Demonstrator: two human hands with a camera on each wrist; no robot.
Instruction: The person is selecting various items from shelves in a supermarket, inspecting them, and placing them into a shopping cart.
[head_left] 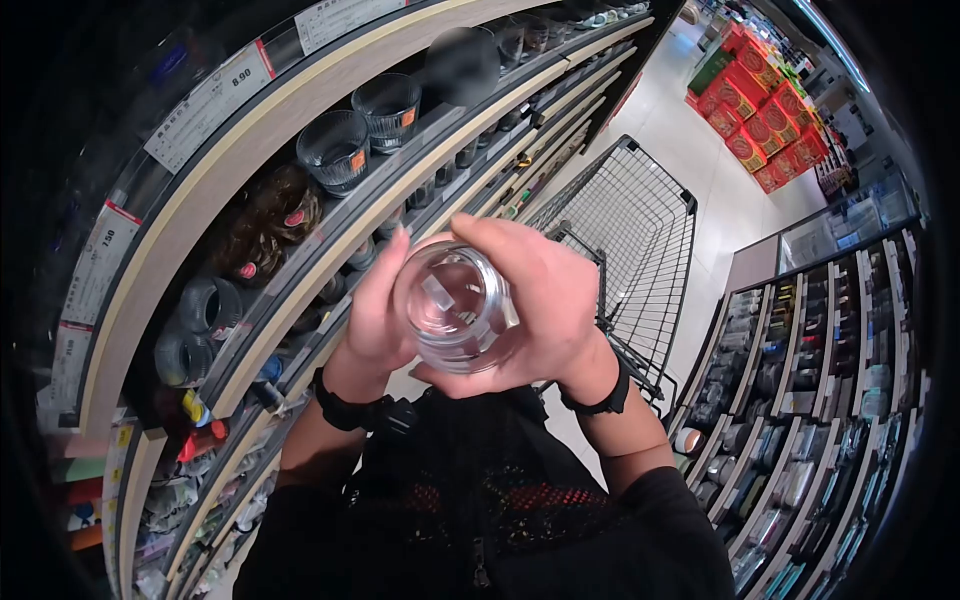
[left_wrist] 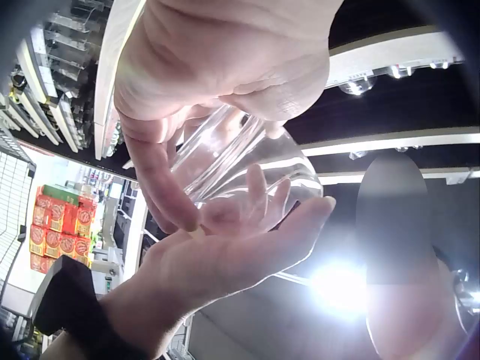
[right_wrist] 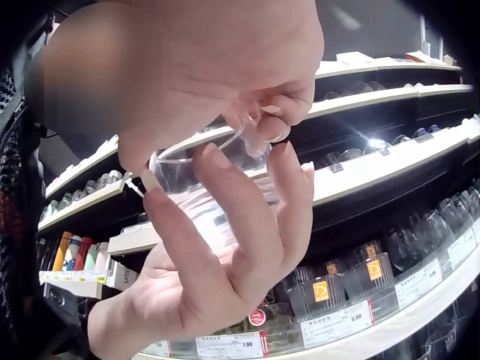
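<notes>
Since both hands are wrapped around it, the clear round glass jar (head_left: pixel 455 305) sits enclosed between the two palms at chest height, its open mouth turned up toward the head camera. The left hand (head_left: pixel 372 305) curls its fingers (right_wrist: pixel 240 217) spread apart round the near wall, while the right hand (head_left: pixel 548 295) lays its fingers (head_left: pixel 500 235) over the far side and closes the thumb against the rim; neither hand is slack, both clamp on the glass. Judging by the thick transparent wall and its hard shine, the jar is probably stiff, rather weighty for its bulk, smooth enough to slide through dry fingertips, and breakable if it dropped to the hard floor below. The safest hold seems to be round the widest part of the body, fingers spread on opposite sides, with one palm under the base, not a pinch at the rim alone. Beyond the left fingers, a shelf (head_left: pixel 300 260) carries dark ribbed glass tumblers (head_left: pixel 335 150); beyond the right fingers stands a black wire shopping trolley (head_left: pixel 630 230), well apart from the jar.
</notes>
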